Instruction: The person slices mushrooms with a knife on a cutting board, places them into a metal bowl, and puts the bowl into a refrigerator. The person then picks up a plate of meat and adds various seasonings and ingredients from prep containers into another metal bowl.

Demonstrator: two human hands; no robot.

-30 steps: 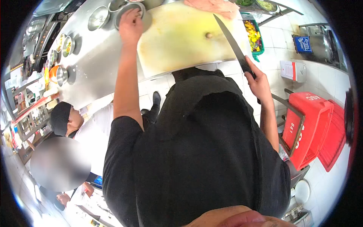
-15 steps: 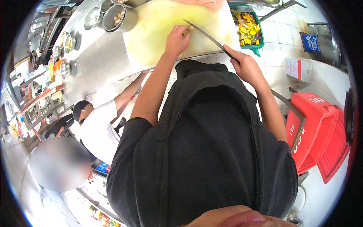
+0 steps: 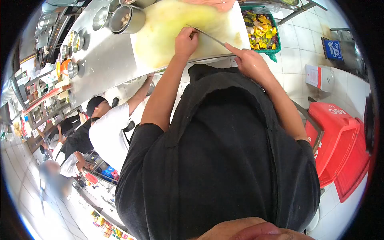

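Observation:
My left hand [image 3: 186,42] is closed over the yellow-stained cutting board [image 3: 160,52], its fingers pressed together around something too small to make out. In my right hand [image 3: 252,61] is a long knife [image 3: 211,37], index finger along the top of it. The blade reaches left over the board, and its tip lies beside my left fingertips. To the left of the board stands a deep metal pot [image 3: 136,20] with several small pale round pieces [image 3: 125,18] inside. At the board's far edge lies a sheet of pink meat [image 3: 216,4].
Metal bowls [image 3: 101,18] stand at the steel table's left. A green-lined crate [image 3: 276,48] of yellow and purple scraps is right of the board. Red bins [image 3: 336,136] stand lower right. A person in white [image 3: 108,136] leans by the table at left.
My left hand has gone from the pot to the board and closed there. My right hand has brought the knife left and lower, to my left fingertips. Co-workers at left have shifted.

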